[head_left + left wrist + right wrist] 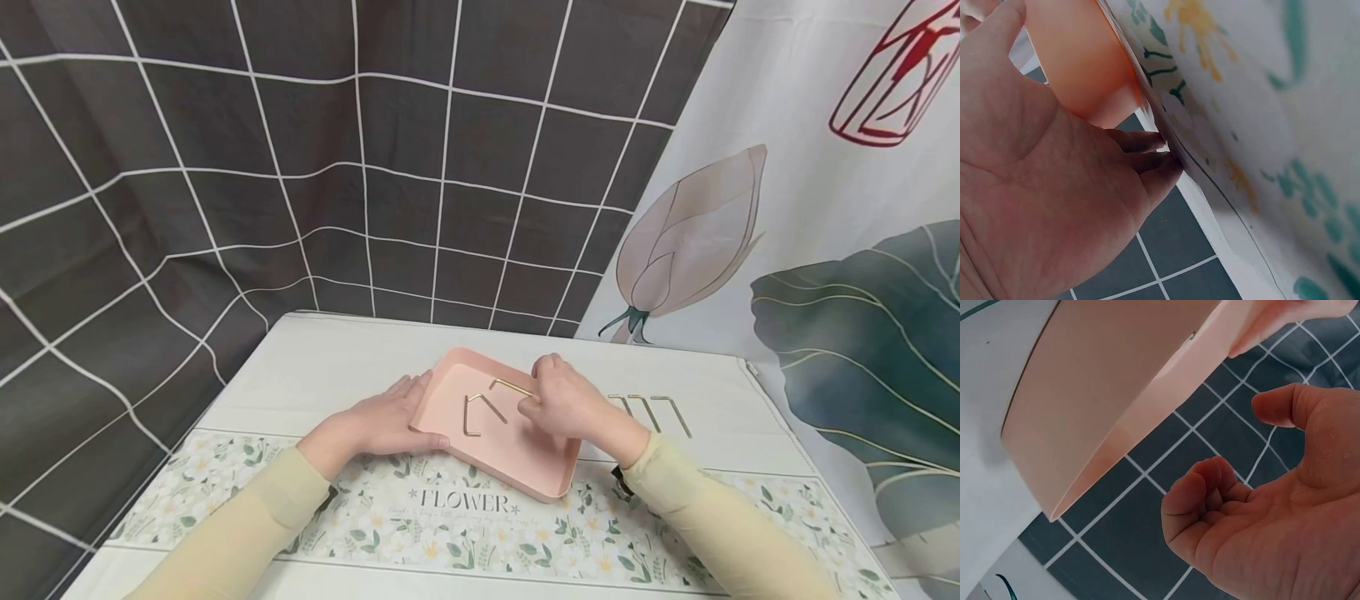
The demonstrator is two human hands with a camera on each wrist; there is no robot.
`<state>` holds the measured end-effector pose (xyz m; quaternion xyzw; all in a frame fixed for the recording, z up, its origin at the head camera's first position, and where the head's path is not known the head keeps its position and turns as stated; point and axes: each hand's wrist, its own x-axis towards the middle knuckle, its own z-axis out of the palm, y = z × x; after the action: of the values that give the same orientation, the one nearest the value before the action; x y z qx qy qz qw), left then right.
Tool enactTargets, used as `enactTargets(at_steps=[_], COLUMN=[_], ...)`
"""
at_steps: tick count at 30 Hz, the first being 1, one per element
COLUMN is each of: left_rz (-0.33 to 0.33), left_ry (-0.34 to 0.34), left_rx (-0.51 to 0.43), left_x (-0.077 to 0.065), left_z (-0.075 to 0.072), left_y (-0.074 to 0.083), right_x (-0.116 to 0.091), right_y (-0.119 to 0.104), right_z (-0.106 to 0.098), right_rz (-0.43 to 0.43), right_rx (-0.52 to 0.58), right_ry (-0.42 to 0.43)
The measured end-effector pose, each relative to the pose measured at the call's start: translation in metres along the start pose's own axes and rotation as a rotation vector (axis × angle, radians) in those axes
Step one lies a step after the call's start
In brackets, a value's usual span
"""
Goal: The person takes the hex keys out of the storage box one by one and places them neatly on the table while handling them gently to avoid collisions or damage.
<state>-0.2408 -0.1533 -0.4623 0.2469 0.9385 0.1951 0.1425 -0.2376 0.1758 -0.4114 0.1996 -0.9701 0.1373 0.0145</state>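
Observation:
A shallow pink tray (528, 454) sits at an angle on the white table, with L-shaped gold rods (491, 408) resembling hex keys inside. My left hand (390, 417) rests against the tray's left end. Its fingers are extended along the outside and its thumb lies at the front corner; the palm (1054, 181) faces the left wrist camera. Over the tray's right half is my right hand (566, 404), beside one rod (513, 387) whose end it hides. In the right wrist view, this hand's fingers (1194, 494) curl loosely, with the thumb well apart and nothing visible between them.
Right of the tray, three more L-shaped gold rods (670, 412) lie in a row on the table, one partly behind my right wrist. A floral cloth band (465, 533) crosses the table's front. Dark gridded fabric (405, 208) and a printed curtain (697, 250) hang behind.

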Motion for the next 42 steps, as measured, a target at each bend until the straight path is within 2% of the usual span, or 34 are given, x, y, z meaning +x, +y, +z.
enactTargets(at_steps=[7,27,42], left_rz=[-0.001,0.003,-0.002], left_ry=[-0.001,-0.005,-0.010], left_rx=[0.001,-0.006,-0.024], left_x=[0.000,-0.003,-0.004], left_z=[0.000,-0.003,-0.004], left_y=[0.000,0.003,0.003], right_x=[0.003,0.008,0.019], right_y=[-0.006,-0.021,-0.030], right_z=[0.006,0.013,0.015], right_rz=[-0.034,-0.095,-0.157], right_rx=[-0.028,-0.090,-0.127], right_ry=[-0.016,-0.152,-0.210])
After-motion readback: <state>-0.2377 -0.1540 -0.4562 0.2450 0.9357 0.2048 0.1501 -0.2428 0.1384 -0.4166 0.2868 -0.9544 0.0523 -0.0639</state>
